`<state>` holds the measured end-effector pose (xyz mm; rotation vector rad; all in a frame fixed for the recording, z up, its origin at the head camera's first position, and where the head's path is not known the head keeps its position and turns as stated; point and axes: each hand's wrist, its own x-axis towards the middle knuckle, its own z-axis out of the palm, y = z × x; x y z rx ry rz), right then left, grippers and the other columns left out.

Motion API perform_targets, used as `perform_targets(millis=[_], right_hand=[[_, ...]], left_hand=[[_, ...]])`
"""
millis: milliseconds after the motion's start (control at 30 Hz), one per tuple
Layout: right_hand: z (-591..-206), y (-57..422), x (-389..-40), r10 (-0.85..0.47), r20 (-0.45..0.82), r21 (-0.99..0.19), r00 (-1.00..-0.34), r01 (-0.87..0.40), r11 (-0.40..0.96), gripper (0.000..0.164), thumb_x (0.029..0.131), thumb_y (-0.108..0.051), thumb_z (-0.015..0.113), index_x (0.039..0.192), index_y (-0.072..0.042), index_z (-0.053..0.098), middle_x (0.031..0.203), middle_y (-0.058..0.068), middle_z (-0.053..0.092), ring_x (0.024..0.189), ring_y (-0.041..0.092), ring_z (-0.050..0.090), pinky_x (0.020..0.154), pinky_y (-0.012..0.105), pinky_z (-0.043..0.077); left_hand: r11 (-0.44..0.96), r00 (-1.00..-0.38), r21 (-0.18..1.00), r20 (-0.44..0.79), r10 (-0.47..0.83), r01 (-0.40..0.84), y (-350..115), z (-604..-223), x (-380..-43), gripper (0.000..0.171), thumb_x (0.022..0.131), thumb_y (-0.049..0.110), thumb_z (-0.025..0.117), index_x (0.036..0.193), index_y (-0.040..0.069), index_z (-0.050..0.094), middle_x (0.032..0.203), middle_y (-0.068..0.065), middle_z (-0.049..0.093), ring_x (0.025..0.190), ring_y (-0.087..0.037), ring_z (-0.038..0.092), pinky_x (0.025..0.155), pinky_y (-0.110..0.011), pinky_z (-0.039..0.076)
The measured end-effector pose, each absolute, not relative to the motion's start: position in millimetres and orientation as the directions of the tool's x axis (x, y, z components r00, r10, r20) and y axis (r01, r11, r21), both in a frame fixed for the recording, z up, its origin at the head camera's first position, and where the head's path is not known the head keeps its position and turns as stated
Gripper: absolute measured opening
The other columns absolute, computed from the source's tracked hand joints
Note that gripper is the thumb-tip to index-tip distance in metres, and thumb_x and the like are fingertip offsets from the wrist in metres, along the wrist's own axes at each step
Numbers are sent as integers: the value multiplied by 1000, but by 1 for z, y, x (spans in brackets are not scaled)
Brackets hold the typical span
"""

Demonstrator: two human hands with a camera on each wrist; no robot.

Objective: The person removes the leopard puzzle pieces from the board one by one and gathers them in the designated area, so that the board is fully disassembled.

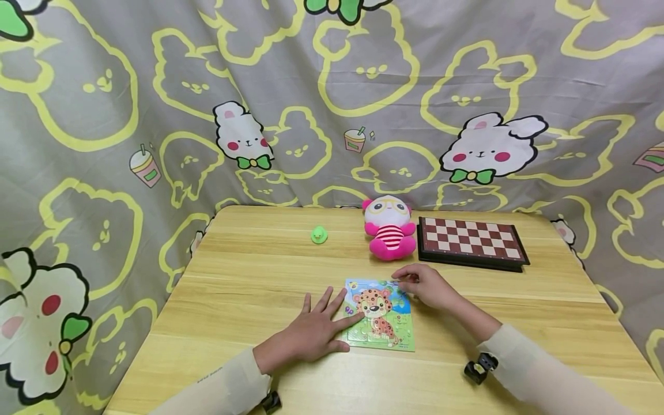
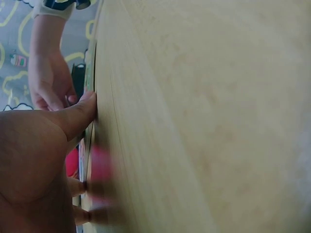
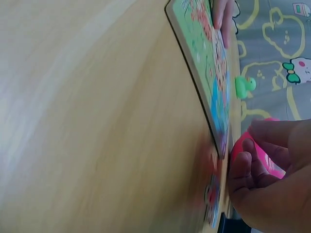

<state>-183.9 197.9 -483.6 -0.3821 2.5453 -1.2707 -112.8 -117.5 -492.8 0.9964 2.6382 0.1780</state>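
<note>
A square jigsaw puzzle [image 1: 402, 337] with a spotted leopard cub picture lies on the wooden table. My left hand [image 1: 316, 331] spreads its straight fingers at the puzzle's left side, one fingertip resting on the picture. In the left wrist view, the left thumb [image 2: 80, 114] touches down by the puzzle's edge. Over the upper right corner of the puzzle is my right hand [image 1: 425, 286], thumb and index finger bent close together. Whether a puzzle piece sits between them is hidden. The right wrist view shows the right fingers [image 3: 240, 170] curled just past the puzzle's corner.
Behind the puzzle sits a pink plush toy [image 1: 389, 233] in a striped top. To its right lies a brown-and-white checkered board [image 1: 472, 239] with a dark case. A small green rubber duck [image 1: 319, 235] stands farther left. A patterned curtain [image 1: 290, 138] hangs behind the table [image 1: 233, 288].
</note>
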Motion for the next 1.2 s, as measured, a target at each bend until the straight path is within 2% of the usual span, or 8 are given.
perform_targets(millis=[133, 233, 867, 1200], right_hand=[[-485, 189, -183, -373, -113, -803, -921, -136, 580, 20, 98, -5, 67, 117, -4, 75, 104, 6, 69, 91, 21, 56, 82, 36, 49], [-486, 183, -182, -387, -111, -801, -916, -148, 580, 19, 98, -6, 68, 116, -5, 75, 104, 6, 69, 92, 21, 56, 85, 37, 48], [-490, 148, -174, -444, -74, -830, -893, -192, 524, 22, 96, -7, 70, 118, -5, 74, 107, 7, 66, 91, 16, 59, 81, 32, 51], [-495, 139, -173, -420, -85, -785, -903, -199, 587, 28, 91, -9, 78, 119, -8, 76, 100, 4, 62, 84, 16, 53, 75, 32, 46]], left_hand=[[751, -708, 220, -250, 660, 622, -117, -494, -113, 68, 99, 69, 43, 161, 53, 20, 174, -12, -1, 157, -44, 2, 113, -80, 14], [751, -708, 215, -252, 660, 624, -117, -495, -114, 68, 99, 70, 42, 160, 53, 19, 174, -12, -1, 157, -44, 2, 113, -80, 14], [749, -705, 206, -252, 663, 630, -117, -495, -114, 68, 99, 70, 42, 160, 53, 19, 174, -12, -1, 157, -44, 2, 112, -80, 16], [751, -706, 203, -258, 660, 628, -117, -492, -114, 67, 99, 69, 43, 160, 53, 21, 174, -12, 0, 157, -44, 3, 112, -80, 16]])
